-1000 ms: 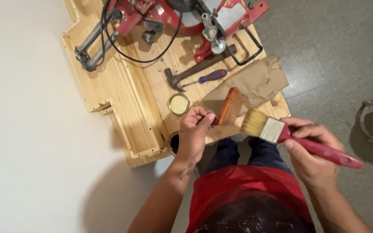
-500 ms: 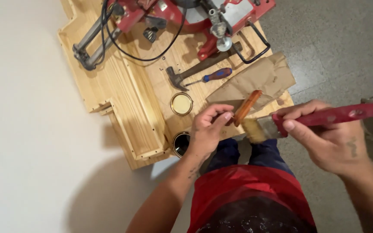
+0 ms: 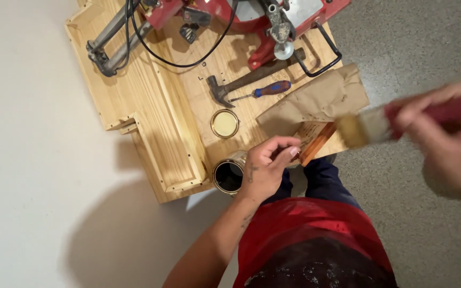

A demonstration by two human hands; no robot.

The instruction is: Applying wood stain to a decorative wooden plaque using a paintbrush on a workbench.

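small reddish wood block (image 3: pixel 315 142) tilted, pinched at lower end; red-handled paintbrush (image 3: pixel 380 124) raised, blurred, bristles left.

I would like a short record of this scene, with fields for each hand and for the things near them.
left hand: holds a small wooden block at its end
right hand: grips a red-handled paintbrush, blurred
brush position: bristles beside the block; contact cannot be told
open can: dark inside, next to the left hand
round lid: lies flat on the wooden platform
other tools: hammer, screwdriver, brown paper
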